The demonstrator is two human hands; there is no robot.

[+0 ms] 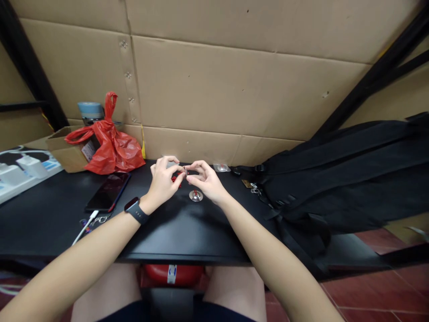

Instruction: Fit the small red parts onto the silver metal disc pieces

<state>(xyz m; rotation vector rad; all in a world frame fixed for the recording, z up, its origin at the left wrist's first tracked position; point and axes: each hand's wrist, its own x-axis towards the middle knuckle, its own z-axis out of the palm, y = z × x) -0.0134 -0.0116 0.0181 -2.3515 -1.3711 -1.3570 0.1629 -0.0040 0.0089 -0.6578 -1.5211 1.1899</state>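
Observation:
Above the black table, my left hand [165,179] and my right hand [204,180] meet fingertip to fingertip. Between them is a small, thin, shiny piece [186,171], seen nearly edge-on and pinched by both hands. Red cord [176,180] shows just under my left fingers. A round silver metal disc [196,196] with a domed centre and a red cord lies on the table below my right hand. My left wrist wears a dark smartwatch [136,210].
At the left are a power strip [23,176], a cardboard box [69,154], a red plastic bag [114,145] and a phone [109,192] with a white cable. A black backpack [345,174] covers the right side. A small clear packet [221,167] lies behind my right hand.

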